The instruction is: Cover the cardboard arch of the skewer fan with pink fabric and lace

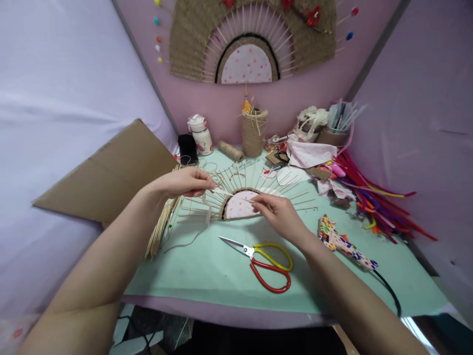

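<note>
A half-round craft piece with a pink-dotted white face and thin sticks fanning out from its curved edge lies on the table. Above its left side my left hand is closed in a pinch on a pale, thin strip. My right hand, over the right part of the dotted face, pinches the same strip's other side, as far as I can see. A loose length of ribbon hangs below my left hand and trails onto the table. Scissors with one yellow and one red handle lie nearer to me, blades pointing left.
Left are a bundle of thin sticks and a cardboard sheet. A bottle, twine spools and scraps line the back. Right are colourful pipe cleaners and a corded, flower-patterned glue gun. A finished-looking fan hangs behind.
</note>
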{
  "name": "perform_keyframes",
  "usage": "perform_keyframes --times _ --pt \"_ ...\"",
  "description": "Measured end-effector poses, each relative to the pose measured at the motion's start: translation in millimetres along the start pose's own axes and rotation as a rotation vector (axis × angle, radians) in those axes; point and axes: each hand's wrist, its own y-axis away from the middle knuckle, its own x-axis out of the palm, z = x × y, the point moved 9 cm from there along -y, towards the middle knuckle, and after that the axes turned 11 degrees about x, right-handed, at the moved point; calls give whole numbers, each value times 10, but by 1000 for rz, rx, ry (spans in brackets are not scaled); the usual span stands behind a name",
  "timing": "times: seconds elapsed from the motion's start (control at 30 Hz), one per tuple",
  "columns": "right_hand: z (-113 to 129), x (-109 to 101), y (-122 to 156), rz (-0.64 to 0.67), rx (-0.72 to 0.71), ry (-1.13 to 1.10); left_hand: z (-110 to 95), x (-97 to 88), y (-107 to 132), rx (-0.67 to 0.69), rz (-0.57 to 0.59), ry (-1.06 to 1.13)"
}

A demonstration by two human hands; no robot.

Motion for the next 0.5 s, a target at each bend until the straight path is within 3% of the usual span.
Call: perform_keyframes --times 0.23,0.37,0.5 --pt "-348 -286 253 -91 90 297 462 -179 -233 -102 34 113" --pt "-412 -375 345 -247 98 395 458 -237 -492 -88 81 62" --pt "-487 -379 364 -394 115 440 326 -360 -948 -22 6 -162"
